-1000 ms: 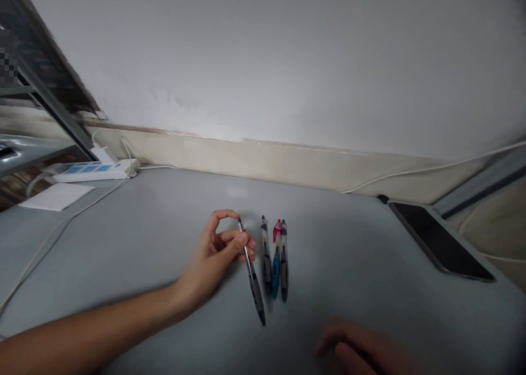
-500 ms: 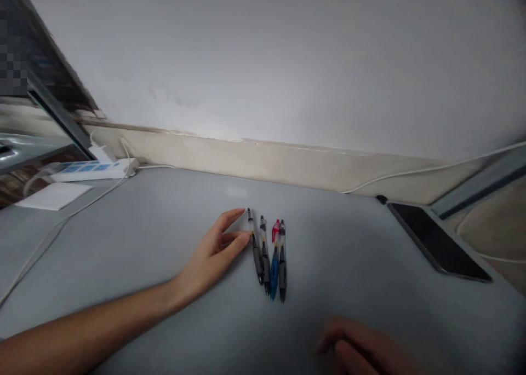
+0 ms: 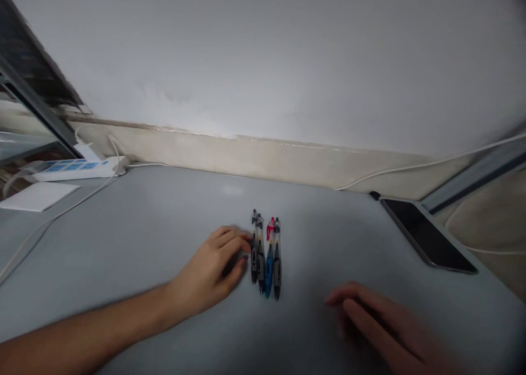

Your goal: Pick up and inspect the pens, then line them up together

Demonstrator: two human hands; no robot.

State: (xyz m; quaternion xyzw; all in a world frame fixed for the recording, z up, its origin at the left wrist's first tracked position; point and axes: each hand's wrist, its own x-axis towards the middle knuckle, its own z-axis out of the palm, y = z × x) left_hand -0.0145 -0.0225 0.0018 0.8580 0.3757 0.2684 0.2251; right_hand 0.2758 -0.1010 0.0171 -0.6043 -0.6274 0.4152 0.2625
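Observation:
Several click pens lie side by side on the grey table, tips toward me. On the left is a black-gripped pen [image 3: 253,254], with a second black-gripped pen [image 3: 261,265] close against it. A blue-gripped pen with a red clip [image 3: 268,263] comes after these, and another black-gripped pen [image 3: 276,268] forms the right end. My left hand [image 3: 213,271] rests left of the row, fingers bent and thumb apart, fingertips at the leftmost pen without gripping it. Off to the right, my right hand [image 3: 373,320] hovers slightly blurred, fingers loosely bent, holding nothing.
A white power strip [image 3: 78,168] with cords and a flat white square [image 3: 39,196] sit at the far left. A dark tablet or phone [image 3: 427,235] lies at the right edge. Behind the grey table [image 3: 172,211] rises a pale wall [image 3: 263,63].
The leftmost pen has straightened and now lies closer to its neighbour. My left hand's fingers have bent and moved down slightly. My right hand has come further up into view.

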